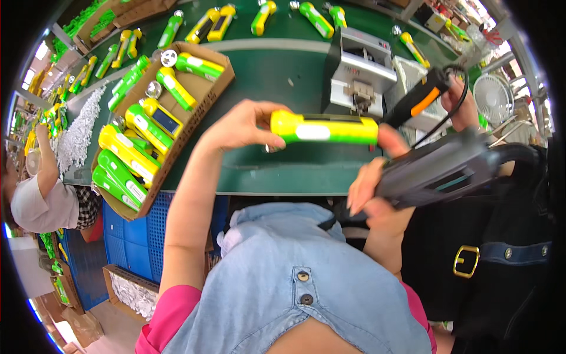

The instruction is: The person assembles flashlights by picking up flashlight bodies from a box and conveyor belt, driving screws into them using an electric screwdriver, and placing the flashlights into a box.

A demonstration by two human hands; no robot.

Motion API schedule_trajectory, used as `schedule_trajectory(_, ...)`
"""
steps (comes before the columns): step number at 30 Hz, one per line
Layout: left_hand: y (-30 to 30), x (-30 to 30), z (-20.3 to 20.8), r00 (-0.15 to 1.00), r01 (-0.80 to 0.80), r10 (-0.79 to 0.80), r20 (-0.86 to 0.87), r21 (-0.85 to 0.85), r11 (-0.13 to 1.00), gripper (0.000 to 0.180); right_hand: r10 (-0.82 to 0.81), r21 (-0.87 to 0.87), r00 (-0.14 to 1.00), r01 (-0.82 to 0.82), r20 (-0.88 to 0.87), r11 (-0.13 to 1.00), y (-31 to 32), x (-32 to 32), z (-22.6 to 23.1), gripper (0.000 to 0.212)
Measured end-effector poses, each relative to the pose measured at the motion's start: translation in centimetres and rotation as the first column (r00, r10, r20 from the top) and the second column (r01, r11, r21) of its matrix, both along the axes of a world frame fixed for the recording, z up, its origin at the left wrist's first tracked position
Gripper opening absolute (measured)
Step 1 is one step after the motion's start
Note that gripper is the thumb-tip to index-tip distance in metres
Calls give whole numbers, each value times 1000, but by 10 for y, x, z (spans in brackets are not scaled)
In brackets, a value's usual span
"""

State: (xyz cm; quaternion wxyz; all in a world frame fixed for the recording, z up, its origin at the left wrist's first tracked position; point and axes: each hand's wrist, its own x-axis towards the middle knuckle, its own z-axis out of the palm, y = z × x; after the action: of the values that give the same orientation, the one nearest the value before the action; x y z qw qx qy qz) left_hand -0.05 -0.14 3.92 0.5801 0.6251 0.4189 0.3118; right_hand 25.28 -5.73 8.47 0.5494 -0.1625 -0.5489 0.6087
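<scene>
In front of my chest a yellow and green flashlight [330,128] is held level over the table, with a white oval patch on its side. My left hand [244,125] is closed on its left, yellow end, thumb below and fingers above. My right hand [374,186] is smeared by motion; one finger meets the flashlight's right end while the others curl lower down. A dark grey device [439,171], also blurred, covers part of this hand, and I cannot tell whether the hand holds it.
Left, a cardboard box [197,112] holds several flashlights. More lie along the green table's [259,68] far side. A grey machine [361,76] stands beyond the held flashlight. At right another person's hand [460,106] is by a black-orange tool [421,99] with a cable. Another person [47,197] works far left.
</scene>
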Motion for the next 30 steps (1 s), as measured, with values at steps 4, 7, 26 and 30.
schedule_trajectory(4,0,27,2,997,-14,-6,79,245,969,58,245,-62,965,-240,90,969,-7,-7,-16,77)
schedule_trajectory(7,2,47,11,999,-49,53,3,408,912,63,298,24,946,-303,127,953,-2,-9,-22,72)
schedule_trajectory(26,174,-9,53,512,-146,633,-581,668,730,22,151,30,983,-149,-101,988,36,25,1,67)
schedule_trajectory(30,283,12,17,397,129,588,-705,677,724,25,87,73,995,-83,-52,994,41,40,4,66)
